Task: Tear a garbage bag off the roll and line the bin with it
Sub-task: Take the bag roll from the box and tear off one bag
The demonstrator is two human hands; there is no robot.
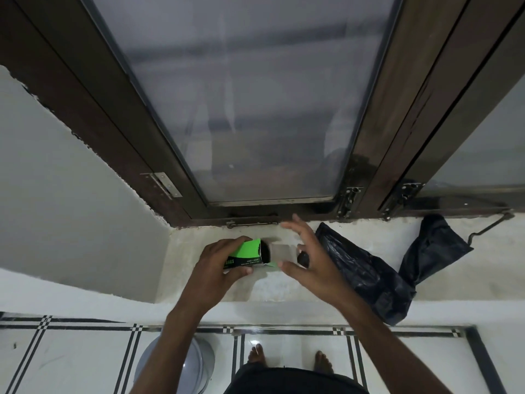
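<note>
My left hand (pixel 218 260) grips a green and black garbage bag box (pixel 246 253) on the window sill, its open end facing right with a grey flap (pixel 284 251) folded out. My right hand (pixel 309 260) is just right of that opening. Its index finger curls over a small black garbage bag roll (pixel 303 258) against the palm, while the other fingers spread toward the window. A loose black garbage bag (pixel 369 277) lies crumpled on the sill to the right, one end hanging over the edge. The grey bin (pixel 184 365) stands on the floor below my left arm, partly hidden.
The pale stone sill (pixel 267 288) runs beneath a dark wooden window frame (pixel 176 177) with frosted glass. A metal latch (pixel 252 222) and a stay hook (pixel 488 226) lie along the frame's base. White tiled floor with black lines and my bare feet (pixel 287 362) are below.
</note>
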